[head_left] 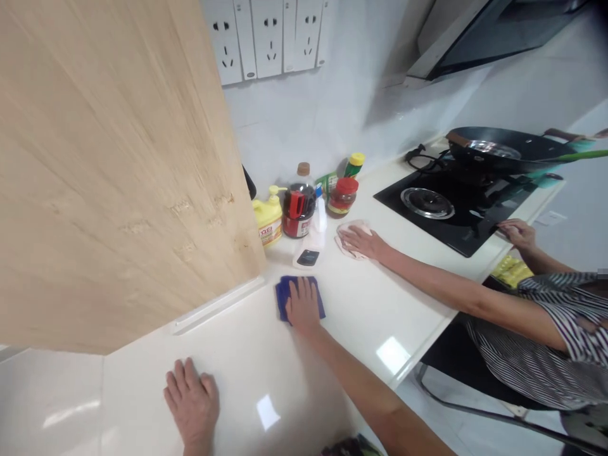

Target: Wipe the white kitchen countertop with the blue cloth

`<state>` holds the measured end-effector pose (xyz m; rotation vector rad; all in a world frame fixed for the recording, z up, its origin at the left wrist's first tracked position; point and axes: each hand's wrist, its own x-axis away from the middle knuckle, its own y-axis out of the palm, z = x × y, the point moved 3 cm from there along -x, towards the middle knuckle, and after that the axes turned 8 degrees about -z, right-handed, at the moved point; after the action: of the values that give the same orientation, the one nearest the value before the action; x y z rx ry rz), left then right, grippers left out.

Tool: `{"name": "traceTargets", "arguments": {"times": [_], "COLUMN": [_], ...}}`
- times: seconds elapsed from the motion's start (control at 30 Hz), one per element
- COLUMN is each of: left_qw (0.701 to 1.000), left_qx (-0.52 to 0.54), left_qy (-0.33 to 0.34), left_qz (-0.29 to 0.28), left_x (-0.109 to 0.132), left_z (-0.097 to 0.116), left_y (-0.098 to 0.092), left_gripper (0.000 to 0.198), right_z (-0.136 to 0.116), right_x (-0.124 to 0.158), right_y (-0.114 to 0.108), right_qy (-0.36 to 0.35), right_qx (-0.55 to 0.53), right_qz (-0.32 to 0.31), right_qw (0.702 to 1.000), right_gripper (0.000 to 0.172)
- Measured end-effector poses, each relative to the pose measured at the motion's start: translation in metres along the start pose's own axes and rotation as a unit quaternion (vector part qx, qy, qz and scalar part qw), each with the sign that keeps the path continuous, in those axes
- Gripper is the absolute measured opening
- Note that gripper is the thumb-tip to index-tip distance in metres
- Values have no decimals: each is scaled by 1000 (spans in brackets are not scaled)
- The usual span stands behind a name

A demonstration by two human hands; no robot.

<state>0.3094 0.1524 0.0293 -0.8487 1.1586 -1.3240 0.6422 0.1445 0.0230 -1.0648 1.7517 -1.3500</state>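
My right hand (304,307) lies flat with spread fingers on a folded dark blue cloth (281,291), pressing it against the white countertop (228,367). The cloth sticks out around the fingers. Off to the left, my left hand (192,405) rests palm down on the bare counter, fingers stretched out and holding nothing. Just beyond the blue cloth stands a white spray bottle (314,240) with a dark label.
A co-worker's hand (363,242) presses a pale pink cloth (349,250) on the counter. Near the wall stand a yellow pump bottle (269,221), a dark sauce bottle (299,212) and a red-lidded jar (342,197). A wok (513,149) sits on the black cooktop (456,234). A wooden panel (142,158) fills the left.
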Motion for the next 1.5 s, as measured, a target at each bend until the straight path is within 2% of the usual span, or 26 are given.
{"name": "traceTargets", "arguments": {"times": [0.1,0.2,0.37,0.53,0.73,0.9,1.17,1.33,1.5], "left_qw": [1000,1000,1000,1000,1000,1000,1000,1000,1000], "left_qx": [-2,-4,-8,-6,-5,-11,-10,-14,-22], "left_qy": [0,-4,-2,-2,-3,-11,-5,-22,-20], "left_qz": [4,2,4,8,8,-4,3,1,2], "left_x": [0,-1,-2,-2,-2,-1,3,2,3], "left_z": [1,3,5,3,2,0,-7,-6,-5], "left_y": [0,-1,-2,-1,0,1,4,3,1], "left_gripper": [60,60,60,59,58,57,59,56,56], "right_z": [-11,-14,-3,7,7,3,-4,-7,-4], "right_x": [-21,-34,-54,-71,-93,-118,-150,-144,-94], "right_y": [3,4,-1,-8,-10,-4,3,7,6], "right_qy": [-19,-85,-183,-237,-218,-187,-177,-155,-142], "right_qx": [-9,-20,-53,-75,-58,-49,-26,-11,0], "right_qz": [7,1,-10,-13,-23,-27,-38,-36,-19], "right_qw": [1000,996,982,969,974,981,983,987,990], "right_gripper": [57,57,56,55,53,53,53,55,56]}}
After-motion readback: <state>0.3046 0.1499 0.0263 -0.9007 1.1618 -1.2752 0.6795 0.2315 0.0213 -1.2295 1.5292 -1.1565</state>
